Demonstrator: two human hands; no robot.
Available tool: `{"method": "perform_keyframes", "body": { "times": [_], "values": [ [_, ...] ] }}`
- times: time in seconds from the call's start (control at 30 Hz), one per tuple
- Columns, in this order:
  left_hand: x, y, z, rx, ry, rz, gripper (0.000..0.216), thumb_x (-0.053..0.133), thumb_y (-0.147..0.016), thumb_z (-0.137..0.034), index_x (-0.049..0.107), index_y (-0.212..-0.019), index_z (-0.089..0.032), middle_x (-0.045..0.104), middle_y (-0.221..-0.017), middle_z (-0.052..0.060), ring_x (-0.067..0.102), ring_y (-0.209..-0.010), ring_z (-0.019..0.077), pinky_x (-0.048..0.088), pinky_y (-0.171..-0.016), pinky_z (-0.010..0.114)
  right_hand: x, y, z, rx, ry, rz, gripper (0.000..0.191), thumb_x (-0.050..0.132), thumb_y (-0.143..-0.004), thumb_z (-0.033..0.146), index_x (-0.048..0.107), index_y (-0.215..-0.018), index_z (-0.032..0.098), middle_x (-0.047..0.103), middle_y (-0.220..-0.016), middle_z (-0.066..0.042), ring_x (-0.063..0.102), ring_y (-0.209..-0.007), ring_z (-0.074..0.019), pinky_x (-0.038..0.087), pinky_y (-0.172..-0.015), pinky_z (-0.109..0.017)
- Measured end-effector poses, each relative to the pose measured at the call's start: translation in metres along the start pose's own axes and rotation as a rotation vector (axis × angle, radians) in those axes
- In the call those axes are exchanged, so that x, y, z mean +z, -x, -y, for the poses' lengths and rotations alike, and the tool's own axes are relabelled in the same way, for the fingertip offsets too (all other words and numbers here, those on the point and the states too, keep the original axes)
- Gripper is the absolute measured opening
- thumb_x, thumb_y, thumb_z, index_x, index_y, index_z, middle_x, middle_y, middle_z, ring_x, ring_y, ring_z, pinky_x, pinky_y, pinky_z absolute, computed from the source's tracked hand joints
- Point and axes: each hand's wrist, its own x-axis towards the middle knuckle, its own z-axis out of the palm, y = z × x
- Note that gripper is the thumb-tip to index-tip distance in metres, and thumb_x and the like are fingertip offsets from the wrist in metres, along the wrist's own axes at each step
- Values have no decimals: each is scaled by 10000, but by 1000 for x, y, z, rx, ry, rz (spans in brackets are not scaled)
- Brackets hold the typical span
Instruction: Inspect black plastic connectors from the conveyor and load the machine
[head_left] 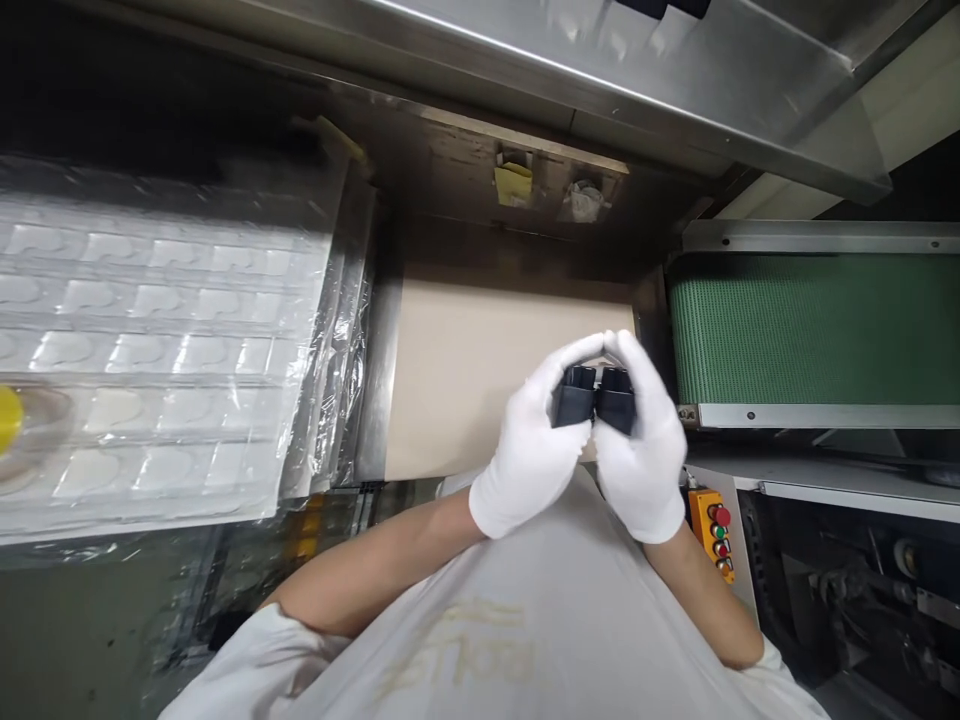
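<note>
In white gloves, my left hand (pixel 534 440) and my right hand (pixel 643 450) come together in front of my chest, their fingertips meeting at the top. My left hand is closed around a small black part (pixel 574 402) with a ribbed or split upper end. A similar black part (pixel 616 408) sits in the grip of my right hand, side by side with the first. Their exact kind cannot be told. Beneath and beyond the hands lies a beige board (pixel 465 370) on the steel worktable.
A stack of clear plastic trays (pixel 157 350) with moulded pockets stands on the left. To the right runs a green conveyor belt (pixel 817 330), with an orange button box (pixel 711 530) below it. Across the top, a steel shelf (pixel 600 90) carries several black parts.
</note>
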Motion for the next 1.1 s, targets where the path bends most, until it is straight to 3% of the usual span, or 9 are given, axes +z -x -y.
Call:
{"method": "perform_keyframes", "body": {
  "times": [0.13,0.23,0.6,0.87,1.0,1.1],
  "values": [
    [2,-4,5,-1,-48,-36,671,586,-752,-5,688,-1374,-236,691,-1456,34,584,-1441,299,416,-1292,490,8,-2,-6,-50,93,66,878,549,-829,37,422,-1639,351,542,-1635,-11,508,-1527,-290,424,-1308,-543],
    [-3,-5,11,-52,-13,-13,752,568,-688,-3,682,-1396,-227,668,-1490,42,557,-1470,306,365,-1327,497,8,2,-13,-52,121,76,904,534,-839,39,360,-1670,348,533,-1644,-15,497,-1535,-288,438,-1298,-539],
    [-6,-2,18,-175,17,57,824,544,-630,-40,642,-1430,-212,645,-1522,62,528,-1500,294,395,-1310,485,11,22,-31,-71,205,3,873,505,-896,80,275,-1703,322,507,-1665,-48,542,-1500,-280,507,-1236,-500],
    [-11,-2,23,-246,36,138,845,595,-692,-36,598,-1507,-262,599,-1575,41,465,-1546,299,345,-1331,475,15,29,-38,-44,205,-92,757,498,-953,135,360,-1676,315,564,-1619,-58,568,-1478,-274,511,-1233,-490],
    [-27,-1,22,-333,101,244,623,720,-884,-237,627,-1498,-286,621,-1556,35,509,-1511,316,406,-1287,468,6,33,-37,38,67,-104,591,594,-976,205,555,-1559,299,675,-1500,-58,658,-1378,-262,550,-1198,-448],
    [-37,4,19,-301,40,245,520,735,-950,-368,674,-1454,-254,710,-1426,79,671,-1315,314,497,-1199,485,-5,32,-30,151,-48,-147,477,693,-958,246,676,-1433,296,737,-1402,-48,703,-1308,-263,557,-1191,-460]
  ]
}}
